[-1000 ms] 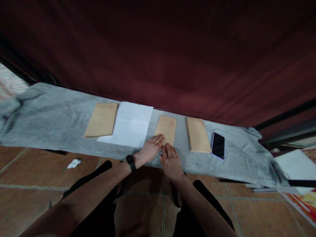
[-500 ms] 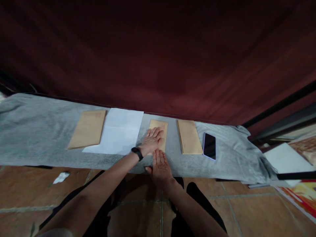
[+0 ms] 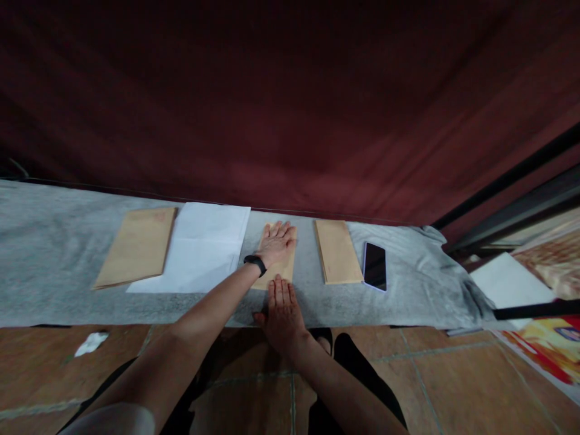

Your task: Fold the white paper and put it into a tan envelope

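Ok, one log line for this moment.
left hand: flat on middle envelope | right hand: fingers on its near end | white paper: left of it

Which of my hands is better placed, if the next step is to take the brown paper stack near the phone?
Probably the right hand: it is on the side of the brown paper stack, touching only the near end of the middle brown paper. The left hand lies flat across that paper.
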`<state>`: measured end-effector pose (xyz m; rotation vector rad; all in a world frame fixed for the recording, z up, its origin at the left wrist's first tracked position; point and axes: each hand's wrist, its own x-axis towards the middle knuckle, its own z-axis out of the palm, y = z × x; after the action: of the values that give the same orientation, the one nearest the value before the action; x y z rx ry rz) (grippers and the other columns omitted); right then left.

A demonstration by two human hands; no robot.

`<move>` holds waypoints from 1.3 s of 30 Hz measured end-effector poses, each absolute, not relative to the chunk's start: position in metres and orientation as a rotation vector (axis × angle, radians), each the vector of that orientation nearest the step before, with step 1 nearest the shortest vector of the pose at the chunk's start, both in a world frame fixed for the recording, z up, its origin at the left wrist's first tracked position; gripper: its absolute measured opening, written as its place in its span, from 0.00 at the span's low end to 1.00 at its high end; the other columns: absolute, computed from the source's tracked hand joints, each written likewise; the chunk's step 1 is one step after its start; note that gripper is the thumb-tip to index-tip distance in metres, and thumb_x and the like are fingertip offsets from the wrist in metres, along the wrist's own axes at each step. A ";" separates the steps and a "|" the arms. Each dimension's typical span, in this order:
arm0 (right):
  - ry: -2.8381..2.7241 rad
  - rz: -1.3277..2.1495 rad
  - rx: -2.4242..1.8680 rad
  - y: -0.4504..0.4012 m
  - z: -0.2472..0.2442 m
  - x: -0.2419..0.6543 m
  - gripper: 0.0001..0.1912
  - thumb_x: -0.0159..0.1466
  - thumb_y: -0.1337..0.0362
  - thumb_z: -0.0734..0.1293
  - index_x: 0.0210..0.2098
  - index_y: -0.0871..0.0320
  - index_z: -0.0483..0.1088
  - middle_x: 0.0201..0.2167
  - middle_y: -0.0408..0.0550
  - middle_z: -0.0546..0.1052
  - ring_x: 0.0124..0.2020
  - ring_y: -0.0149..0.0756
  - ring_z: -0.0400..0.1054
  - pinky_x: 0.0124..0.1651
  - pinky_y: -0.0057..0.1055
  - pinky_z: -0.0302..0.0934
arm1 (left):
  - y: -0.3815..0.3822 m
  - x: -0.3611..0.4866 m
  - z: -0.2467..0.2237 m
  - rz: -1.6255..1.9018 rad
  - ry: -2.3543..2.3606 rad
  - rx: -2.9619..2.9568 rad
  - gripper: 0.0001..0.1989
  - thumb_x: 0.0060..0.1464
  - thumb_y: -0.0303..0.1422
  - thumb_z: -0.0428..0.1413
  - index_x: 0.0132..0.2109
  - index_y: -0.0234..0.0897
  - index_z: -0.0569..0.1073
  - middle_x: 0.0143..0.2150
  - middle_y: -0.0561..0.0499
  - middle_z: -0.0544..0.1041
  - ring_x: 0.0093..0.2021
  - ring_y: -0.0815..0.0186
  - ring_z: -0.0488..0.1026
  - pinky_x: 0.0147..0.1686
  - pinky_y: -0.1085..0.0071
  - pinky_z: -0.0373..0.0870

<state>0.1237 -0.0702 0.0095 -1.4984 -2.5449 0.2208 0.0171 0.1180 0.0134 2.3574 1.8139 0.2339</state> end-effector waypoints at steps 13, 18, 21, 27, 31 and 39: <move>-2.521 0.232 -1.512 -0.070 0.006 0.122 0.41 0.70 0.50 0.64 0.69 0.76 0.53 0.71 0.71 0.49 0.72 0.59 0.49 0.72 0.53 0.50 | 0.113 0.026 0.020 0.196 1.770 2.374 0.29 0.67 0.37 0.37 0.73 0.44 0.55 0.76 0.51 0.53 0.76 0.47 0.42 0.68 0.31 0.34; -2.523 0.230 -1.508 -0.069 0.008 0.122 0.40 0.70 0.50 0.63 0.69 0.77 0.54 0.71 0.72 0.50 0.72 0.59 0.50 0.71 0.53 0.50 | 0.114 0.024 0.019 0.174 1.756 2.375 0.29 0.68 0.37 0.37 0.74 0.44 0.54 0.76 0.51 0.52 0.76 0.48 0.41 0.68 0.31 0.33; -2.544 0.257 -1.515 -0.068 0.012 0.122 0.40 0.71 0.51 0.62 0.69 0.77 0.54 0.71 0.72 0.51 0.72 0.58 0.50 0.72 0.52 0.49 | 0.112 0.022 0.017 0.158 1.746 2.382 0.29 0.69 0.39 0.37 0.74 0.45 0.52 0.76 0.50 0.52 0.76 0.51 0.41 0.69 0.34 0.34; -2.533 0.299 -1.532 -0.066 0.015 0.123 0.42 0.70 0.49 0.63 0.69 0.78 0.54 0.71 0.72 0.52 0.72 0.58 0.51 0.72 0.52 0.49 | 0.096 0.015 0.011 0.105 1.765 2.411 0.30 0.70 0.43 0.35 0.74 0.40 0.51 0.77 0.47 0.49 0.76 0.56 0.42 0.72 0.46 0.36; -2.551 0.344 -1.502 -0.065 0.014 0.126 0.41 0.71 0.50 0.61 0.69 0.78 0.54 0.71 0.72 0.51 0.72 0.58 0.52 0.72 0.51 0.49 | 0.073 0.003 0.005 0.082 1.727 2.400 0.30 0.71 0.44 0.33 0.75 0.40 0.49 0.77 0.47 0.47 0.77 0.58 0.39 0.72 0.50 0.37; -2.585 0.429 -1.513 -0.066 0.020 0.128 0.41 0.69 0.50 0.65 0.68 0.79 0.56 0.70 0.72 0.54 0.73 0.58 0.48 0.74 0.50 0.44 | -0.004 -0.024 -0.001 0.119 1.597 2.410 0.29 0.72 0.44 0.31 0.75 0.43 0.49 0.76 0.49 0.50 0.76 0.61 0.43 0.72 0.54 0.44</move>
<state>0.1282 -0.0664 0.0202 -1.5128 -2.5851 0.4291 -0.0237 -0.0037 -0.0007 2.4098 1.5969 0.1191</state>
